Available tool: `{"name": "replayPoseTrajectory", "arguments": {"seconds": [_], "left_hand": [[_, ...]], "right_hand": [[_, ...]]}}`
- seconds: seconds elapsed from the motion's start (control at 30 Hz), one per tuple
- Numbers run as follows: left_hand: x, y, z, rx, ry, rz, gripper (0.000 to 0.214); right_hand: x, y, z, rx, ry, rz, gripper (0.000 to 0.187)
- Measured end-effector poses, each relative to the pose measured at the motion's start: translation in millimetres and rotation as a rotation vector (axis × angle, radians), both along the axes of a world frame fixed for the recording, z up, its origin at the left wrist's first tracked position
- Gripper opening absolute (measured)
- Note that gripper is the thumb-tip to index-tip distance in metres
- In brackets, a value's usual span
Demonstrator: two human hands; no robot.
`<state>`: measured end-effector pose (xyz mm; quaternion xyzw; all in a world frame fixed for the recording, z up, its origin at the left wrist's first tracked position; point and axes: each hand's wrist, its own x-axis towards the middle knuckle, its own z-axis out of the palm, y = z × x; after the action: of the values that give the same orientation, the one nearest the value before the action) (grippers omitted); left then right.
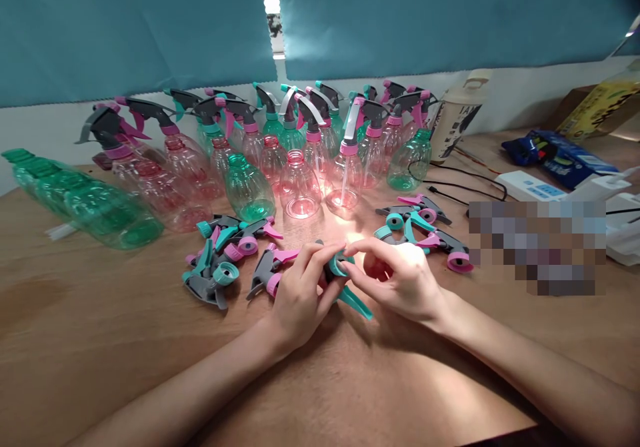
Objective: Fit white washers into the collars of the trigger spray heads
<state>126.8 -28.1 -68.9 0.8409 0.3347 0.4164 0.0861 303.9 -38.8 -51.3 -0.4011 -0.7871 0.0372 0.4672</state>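
Both hands meet over the front of the table at a spray bottle trigger head (356, 303) with a teal trigger and teal collar. My left hand (305, 293) is closed round its grey body, most of which the fingers hide. With thumb and index finger, my right hand (400, 277) pinches the teal collar. Left of my left hand lies a grey and pink trigger head (263, 277), close to the knuckles. A pile of teal and pink trigger heads (213, 287) lies further left, and another group (440, 241) lies beyond my right hand.
Bare green bottles (115, 210) and pink bottles (299, 190) stand behind the heads. Several bottles with heads fitted (345, 173) stand among and behind them. At the right are a cream flask (457, 117), a black cable (460, 197), a white power strip (533, 185) and a blue packet (565, 157).
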Motion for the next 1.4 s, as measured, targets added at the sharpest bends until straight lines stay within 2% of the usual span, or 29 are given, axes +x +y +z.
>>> {"name": "replayPoseTrajectory", "arguments": {"seconds": [0.13, 0.27, 0.43, 0.53, 0.6, 0.67, 0.73, 0.8, 0.87, 0.93, 1.03, 1.1, 1.17, 1.23, 1.3, 1.4], "left_hand": [[1, 3, 1.4, -0.088, -0.042, 0.060, 0.030], [1, 5, 2.3, -0.161, -0.060, 0.096, 0.030], [3, 7, 2.7, -0.292, -0.122, 0.148, 0.039], [12, 6, 6.8, -0.390, -0.166, 0.181, 0.043], [23, 4, 12.4, -0.427, -0.144, 0.188, 0.035], [36, 3, 19.8, -0.464, -0.108, 0.168, 0.023], [50, 5, 28.5, -0.481, -0.127, 0.140, 0.015], [66, 12, 38.2, -0.468, -0.184, 0.101, 0.011], [84, 23, 47.4, -0.424, -0.238, 0.075, 0.013], [103, 35, 53.8, -0.396, -0.270, 0.059, 0.017], [127, 46, 52.5, -0.308, -0.276, 0.111, 0.019], [135, 48, 43.6, -0.202, -0.131, 0.110, 0.020], [137, 47, 31.6, -0.079, 0.108, 0.027, 0.021], [132, 45, 20.8, -0.033, 0.241, -0.023, 0.019], [124, 43, 15.1, -0.026, 0.297, -0.014, 0.020], [108, 40, 17.4, -0.004, 0.347, 0.025, 0.022]], "right_hand": [[2, 5, -4.2, -0.082, 0.025, 0.106, 0.017], [3, 9, -10.3, -0.191, 0.052, 0.151, 0.020], [0, 7, -20.2, -0.187, 0.163, 0.143, 0.016], [4, 9, -15.7, -0.076, 0.209, 0.108, 0.015], [13, 17, -6.4, 0.012, 0.231, 0.067, 0.016], [30, 30, 4.8, 0.070, 0.264, -0.060, 0.013], [51, 46, 13.8, 0.130, 0.459, -0.227, 0.012], [74, 60, 17.7, 0.157, 0.586, -0.341, 0.015], [93, 71, 16.6, 0.159, 0.626, -0.472, 0.017], [107, 78, 12.6, 0.156, 0.663, -0.520, 0.017], [118, 85, 6.8, 0.168, 0.699, -0.551, 0.019], [122, 88, 3.8, 0.166, 0.685, -0.580, 0.021], [124, 90, 0.7, 0.139, 0.631, -0.610, 0.024], [124, 91, -3.0, 0.102, 0.565, -0.625, 0.028], [121, 91, -6.8, 0.067, 0.508, -0.621, 0.030], [112, 88, -11.0, 0.021, 0.430, -0.569, 0.031]]}}
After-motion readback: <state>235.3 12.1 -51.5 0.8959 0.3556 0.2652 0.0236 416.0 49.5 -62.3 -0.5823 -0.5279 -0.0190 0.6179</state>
